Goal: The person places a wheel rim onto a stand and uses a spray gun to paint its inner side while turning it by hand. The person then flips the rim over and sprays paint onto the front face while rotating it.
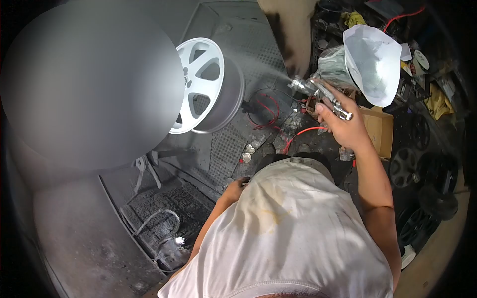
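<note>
Aiming spray gun [314, 90] at white alloy wheel [202, 89], upper left of centre; right hand [345, 121] grips it, left hand [237, 187] mid-frame, grasp unclear. Best: even distance, steady overlapping passes.

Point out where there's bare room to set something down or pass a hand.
Patterned floor looks bare between the white wheel and the small round discs: possible set-down room. A hand could probably pass between the white wheel and the spray gun, though mist crosses there. Right of the right hand it is crowded: cardboard box, dark wheels.
</note>
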A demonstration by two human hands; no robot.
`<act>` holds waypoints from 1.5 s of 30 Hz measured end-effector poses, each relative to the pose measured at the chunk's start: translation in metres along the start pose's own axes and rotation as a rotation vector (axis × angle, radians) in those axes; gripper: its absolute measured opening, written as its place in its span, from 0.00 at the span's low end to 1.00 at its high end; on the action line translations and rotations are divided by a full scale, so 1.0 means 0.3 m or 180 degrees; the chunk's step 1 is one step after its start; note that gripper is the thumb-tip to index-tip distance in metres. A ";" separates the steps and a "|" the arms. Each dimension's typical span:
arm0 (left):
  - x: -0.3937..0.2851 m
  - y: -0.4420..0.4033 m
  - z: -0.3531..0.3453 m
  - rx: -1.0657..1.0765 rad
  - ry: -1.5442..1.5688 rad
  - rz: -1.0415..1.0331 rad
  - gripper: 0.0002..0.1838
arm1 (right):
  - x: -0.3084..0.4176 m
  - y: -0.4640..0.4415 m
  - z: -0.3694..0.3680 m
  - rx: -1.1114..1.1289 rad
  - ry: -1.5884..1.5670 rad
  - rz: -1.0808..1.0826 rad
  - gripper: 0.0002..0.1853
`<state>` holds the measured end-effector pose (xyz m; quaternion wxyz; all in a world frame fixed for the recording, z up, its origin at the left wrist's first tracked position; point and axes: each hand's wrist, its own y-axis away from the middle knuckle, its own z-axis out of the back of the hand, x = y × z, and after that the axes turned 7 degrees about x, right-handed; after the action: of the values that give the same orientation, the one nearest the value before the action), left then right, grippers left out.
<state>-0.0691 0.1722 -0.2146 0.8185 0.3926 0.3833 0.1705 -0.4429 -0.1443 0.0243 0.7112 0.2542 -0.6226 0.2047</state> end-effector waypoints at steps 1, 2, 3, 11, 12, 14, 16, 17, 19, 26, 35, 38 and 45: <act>0.001 -0.004 -0.008 -0.0011 0.0011 -0.0001 0.28 | -0.008 -0.009 -0.007 -0.0144 -0.0022 0.0057 0.27; 0.005 -0.005 -0.018 -0.0021 0.0085 0.0081 0.28 | -0.020 -0.016 -0.014 -0.0288 -0.0045 0.0115 0.27; 0.011 -0.005 -0.027 -0.0032 0.0160 0.0165 0.28 | -0.040 -0.011 -0.023 -0.0273 -0.0041 0.0123 0.27; 0.041 0.009 -0.074 -0.0053 0.0484 0.0136 0.27 | -0.046 0.111 -0.108 0.1531 -0.0154 -0.0262 0.27; 0.044 0.004 -0.076 -0.0067 0.0756 0.0064 0.28 | -0.081 0.102 -0.112 0.1537 -0.0151 -0.0267 0.27; 0.007 0.024 -0.044 -0.0022 0.0717 0.0141 0.29 | -0.128 0.085 -0.101 0.0931 0.0336 0.0305 0.27; -0.004 0.024 0.000 0.0017 0.0683 0.0210 0.31 | -0.112 0.079 -0.079 0.0617 0.0208 0.0036 0.27; 0.017 0.014 0.025 0.0051 0.1306 0.0317 0.33 | -0.092 0.062 -0.068 0.0518 0.0008 -0.0191 0.27; 0.016 -0.006 0.097 0.0085 0.1949 0.0381 0.36 | -0.077 0.047 -0.043 0.0305 0.0146 -0.0597 0.26; -0.015 -0.198 0.455 -0.1554 0.5332 -0.0368 0.49 | -0.039 0.003 -0.144 0.0265 -0.0233 -0.0553 0.34; -0.062 -0.323 0.594 -0.2036 0.6569 -0.0532 0.51 | 0.350 -0.092 -0.378 0.1338 -0.0355 -0.0714 0.34; -0.131 -0.334 0.539 -0.1637 0.6798 -0.0632 0.47 | 0.501 -0.132 -0.424 0.0923 -0.0299 -0.0652 0.34; -0.182 -0.360 0.530 -0.1360 0.7157 -0.0627 0.42 | 0.544 -0.281 -0.481 0.0279 0.0041 -0.0436 0.31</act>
<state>0.0141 -0.0092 -0.2078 0.0732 -0.1601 0.8896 0.4214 -0.2559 -0.1258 0.1630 0.7158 0.3257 -0.5896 0.1843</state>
